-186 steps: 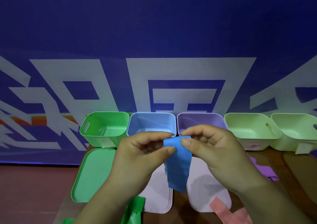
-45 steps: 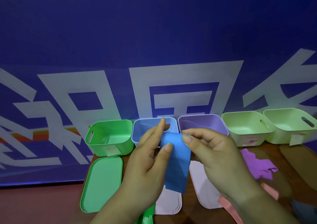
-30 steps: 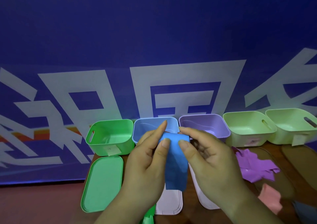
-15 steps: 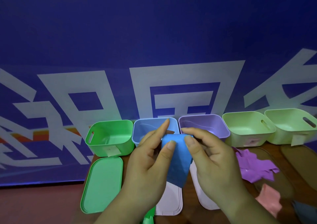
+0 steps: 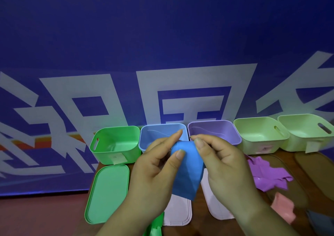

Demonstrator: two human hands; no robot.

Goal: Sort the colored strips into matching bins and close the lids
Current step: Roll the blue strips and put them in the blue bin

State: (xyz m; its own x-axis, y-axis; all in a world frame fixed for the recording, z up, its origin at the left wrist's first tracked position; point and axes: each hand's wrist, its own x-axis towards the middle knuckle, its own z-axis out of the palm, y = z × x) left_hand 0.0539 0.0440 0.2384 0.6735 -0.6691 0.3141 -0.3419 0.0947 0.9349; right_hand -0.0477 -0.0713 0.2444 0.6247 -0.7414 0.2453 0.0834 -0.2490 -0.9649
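Head view, entries by size: blue printed backdrop [image 5: 162,36]; brown table [image 5: 198,226]; five open bins in a row at its far edge, namely green bin [image 5: 115,145], blue bin [image 5: 159,132], purple bin [image 5: 215,132] and two pale green bins [image 5: 260,136]; green lid [image 5: 107,192] and two pale lids [image 5: 178,210] lying flat in front, none fitted. Left hand [image 5: 153,174] and right hand [image 5: 224,163] were raised together over the table, the thumb and fingers of each pinching the top of a blue strip [image 5: 188,170] just in front of the blue bin. Step judged: blue strip readied for its bin; next move called for carrying it forward over the rim and releasing. Strip looked thin, matte and limp, folded over at the top, hanging free below. Loose purple strips [image 5: 265,174], pink strip [image 5: 283,208] and green strip [image 5: 153,226] lay unsorted.
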